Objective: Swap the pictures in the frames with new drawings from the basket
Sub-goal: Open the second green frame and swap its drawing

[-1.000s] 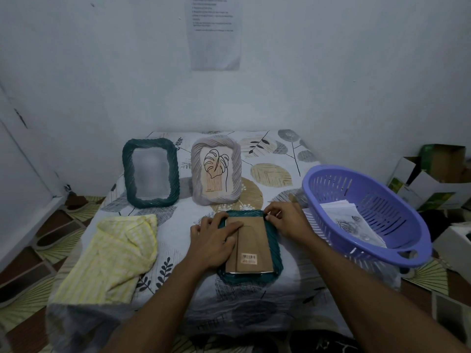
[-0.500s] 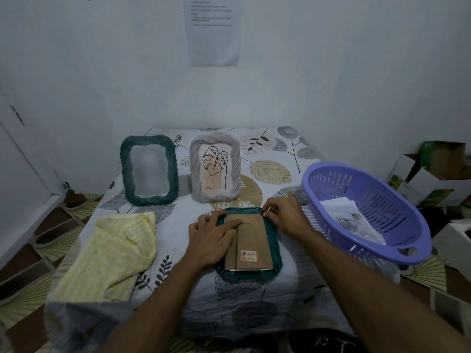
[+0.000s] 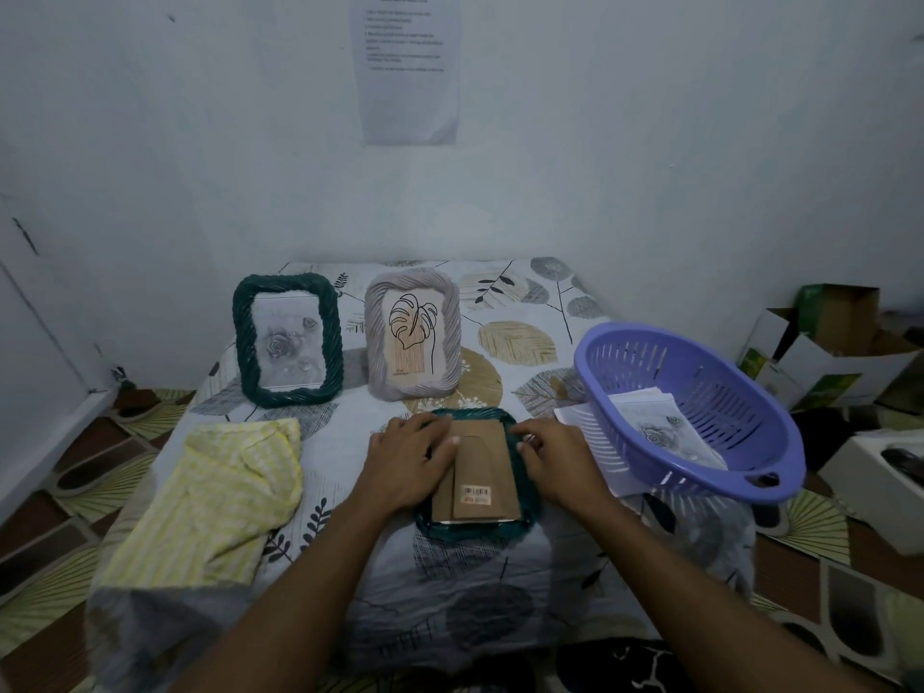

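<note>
A face-down frame (image 3: 475, 530) is lying at the middle of the cloth-covered tabletop (image 3: 500, 592). Its twisted teal rim is showing around a flat brown cardboard backing (image 3: 484, 462) that is carrying a small barcode sticker (image 3: 475, 492).

The left hand (image 3: 407, 457) is resting flat on the left part of the backing, its fingers released and spread and its thumb lying across the board. The right hand (image 3: 555, 460) is sitting at this frame's right rim with its fingers bent down onto the edge. I cannot tell whether they are pinching anything. Both hands are covering the frame's upper corners.

Two frames are standing upright behind it. A dark green rope-textured frame (image 3: 287, 352) to the back left is showing a pale rose drawing. A grey ribbed frame (image 3: 412, 335) directly behind is showing a line-drawn leaf.

To its right, a purple slotted plastic basket (image 3: 700, 485) is sitting tilted, with rose drawings (image 3: 660, 432) lying inside it. A white sheet (image 3: 575, 417) is poking out between the basket and the frame.

To its left, a crumpled yellow striped cloth (image 3: 220, 497) is lying. Far beyond the basket, open cardboard boxes (image 3: 840, 342) are sitting. On the wall behind the frames, a printed paper (image 3: 410, 67) is hanging.
</note>
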A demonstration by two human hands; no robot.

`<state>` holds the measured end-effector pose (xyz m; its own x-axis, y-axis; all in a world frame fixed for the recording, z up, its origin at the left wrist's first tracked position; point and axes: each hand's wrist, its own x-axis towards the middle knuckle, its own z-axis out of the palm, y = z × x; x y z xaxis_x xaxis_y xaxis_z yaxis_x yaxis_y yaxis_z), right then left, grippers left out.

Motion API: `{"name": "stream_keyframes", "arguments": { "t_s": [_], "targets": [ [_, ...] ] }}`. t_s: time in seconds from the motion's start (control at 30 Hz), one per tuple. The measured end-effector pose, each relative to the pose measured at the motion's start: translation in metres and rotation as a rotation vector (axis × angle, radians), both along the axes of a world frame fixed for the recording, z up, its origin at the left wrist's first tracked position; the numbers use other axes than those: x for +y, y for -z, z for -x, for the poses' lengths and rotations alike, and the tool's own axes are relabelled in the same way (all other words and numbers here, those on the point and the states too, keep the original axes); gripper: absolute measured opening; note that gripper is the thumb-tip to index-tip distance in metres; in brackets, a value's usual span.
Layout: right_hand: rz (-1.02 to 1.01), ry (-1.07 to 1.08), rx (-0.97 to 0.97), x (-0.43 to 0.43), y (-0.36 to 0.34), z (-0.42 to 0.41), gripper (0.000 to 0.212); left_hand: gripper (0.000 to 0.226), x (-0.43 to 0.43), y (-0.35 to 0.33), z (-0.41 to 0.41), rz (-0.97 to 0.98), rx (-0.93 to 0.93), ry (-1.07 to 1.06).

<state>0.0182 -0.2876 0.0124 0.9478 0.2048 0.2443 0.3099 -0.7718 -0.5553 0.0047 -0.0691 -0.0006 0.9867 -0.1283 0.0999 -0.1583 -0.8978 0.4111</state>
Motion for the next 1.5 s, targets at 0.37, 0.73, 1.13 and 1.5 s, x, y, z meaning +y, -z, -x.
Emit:
{"name": "stream_keyframes", "arguments": {
  "t_s": [0.37,0.73,1.13,1.5],
  "targets": [
    [-0.023,0.008,-0.056,-0.012,0.013,0.057,0.017,0.055,0.008,0.010,0.076,0.209,-0.082,0.045],
    [-0.175,0.228,-0.057,0.006,0.031,0.083,0.023,0.042,-0.010,0.024,0.091,0.412,-0.206,-0.205],
    [-0.170,0.158,0.002,0.000,0.029,0.081,0.017,0.040,-0.006,0.024,0.088,0.501,-0.182,-0.203],
    [-0.103,0.122,0.017,-0.002,0.024,0.082,0.019,0.040,-0.006,0.023,0.089,0.451,-0.189,-0.200]
  ]
}}
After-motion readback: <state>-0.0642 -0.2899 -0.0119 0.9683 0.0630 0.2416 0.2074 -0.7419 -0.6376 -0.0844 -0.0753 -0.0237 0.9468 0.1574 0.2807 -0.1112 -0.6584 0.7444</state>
